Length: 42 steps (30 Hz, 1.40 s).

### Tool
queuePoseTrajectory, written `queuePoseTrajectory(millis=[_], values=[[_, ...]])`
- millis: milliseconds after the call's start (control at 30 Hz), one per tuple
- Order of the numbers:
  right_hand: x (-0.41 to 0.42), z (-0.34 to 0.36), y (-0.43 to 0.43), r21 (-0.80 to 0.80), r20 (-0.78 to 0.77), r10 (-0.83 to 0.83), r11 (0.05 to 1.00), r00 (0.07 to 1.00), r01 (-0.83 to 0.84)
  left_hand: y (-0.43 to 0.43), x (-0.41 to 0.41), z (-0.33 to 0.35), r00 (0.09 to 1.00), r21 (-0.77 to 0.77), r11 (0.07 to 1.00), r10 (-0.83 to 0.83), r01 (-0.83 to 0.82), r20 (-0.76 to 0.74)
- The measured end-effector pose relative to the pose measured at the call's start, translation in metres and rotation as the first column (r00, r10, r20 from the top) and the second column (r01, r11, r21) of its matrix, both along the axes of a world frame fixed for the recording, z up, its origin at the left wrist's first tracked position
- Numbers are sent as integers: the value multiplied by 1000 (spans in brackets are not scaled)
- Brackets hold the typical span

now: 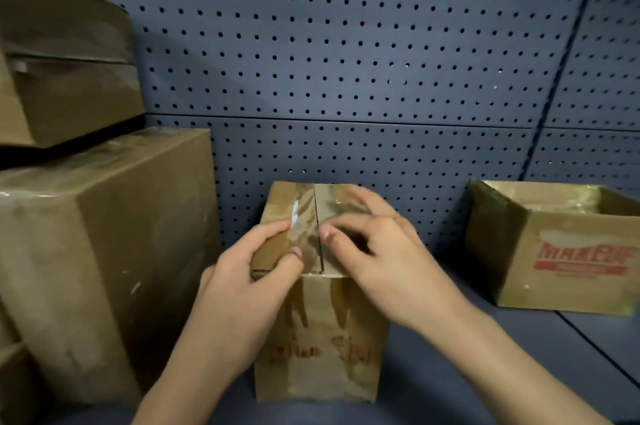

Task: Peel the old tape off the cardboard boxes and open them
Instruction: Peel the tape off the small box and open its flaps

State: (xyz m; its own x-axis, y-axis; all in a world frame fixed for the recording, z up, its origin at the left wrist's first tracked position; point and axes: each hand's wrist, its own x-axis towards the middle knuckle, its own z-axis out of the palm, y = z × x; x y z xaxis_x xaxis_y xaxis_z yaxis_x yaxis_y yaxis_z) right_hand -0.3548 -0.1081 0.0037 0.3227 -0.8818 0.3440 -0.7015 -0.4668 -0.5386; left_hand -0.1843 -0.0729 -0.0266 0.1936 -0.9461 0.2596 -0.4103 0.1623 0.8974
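Observation:
A small brown cardboard box (317, 338) with faded red print stands in the middle, its top flaps shut. Clear old tape (304, 217) runs along the top seam and down the front. My left hand (252, 272) grips the near left corner of the top, thumb and forefinger curled over the left flap beside the tape. My right hand (377, 258) lies over the right flap with its fingers bent and the fingertips at the seam on the tape. Whether a tape edge is pinched cannot be told.
A large closed box (104, 251) stands at the left with another box (62, 61) stacked above it. An open box with red print (561, 262) sits at the right. A blue perforated wall (346, 61) is behind, and a blue shelf surface (433, 400) lies below.

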Motion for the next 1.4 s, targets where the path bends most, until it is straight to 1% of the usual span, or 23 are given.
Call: queuePoseTrajectory(millis=[67,167,233,300,367,433,533,600,667,767,900,1133,1400], values=[[1,-3,0,-96,-18,84,992,996,-86,0,-1,-1,1000,-12,1000,19,-20,-3],[0,-5,-4,-153,-69,92,983,993,-102,-3,-1,-3,997,-48,997,55,-57,-52],[-3,-5,-4,-121,-113,105,985,988,-119,-4,-1,-4,995,-42,997,64,-67,-71],[-7,-3,-3,-45,-170,152,986,974,-162,-5,-1,-4,993,-46,997,64,-69,-96],[-10,0,-2,5,-231,167,985,958,-171,-7,1,-6,994,-43,998,39,-44,-102],[-9,2,-1,17,-273,167,985,947,-169,-9,2,-7,994,-56,998,28,-34,-103],[-8,4,-2,22,-281,185,982,942,-186,-8,-1,-3,991,-41,998,44,-50,-129],[-9,7,-2,42,-315,191,981,930,-188,-9,-1,-5,989,-46,997,54,-61,-139],[-10,8,-2,59,-370,194,981,909,-185,-10,-1,-7,992,-47,997,57,-63,-116],[-10,6,-3,27,-416,178,983,892,-183,-9,-2,-7,993,-58,995,80,-85,-82],[-8,4,-2,-10,-359,151,986,921,-165,-6,-3,-6,994,-72,993,85,-90,-64],[-8,-1,-3,-30,-257,141,988,956,-154,-6,-5,-9,993,-86,989,116,-118,-30],[-10,-3,-5,-36,-243,169,982,955,-183,-9,-4,-9,992,-71,990,119,-122,-41]])
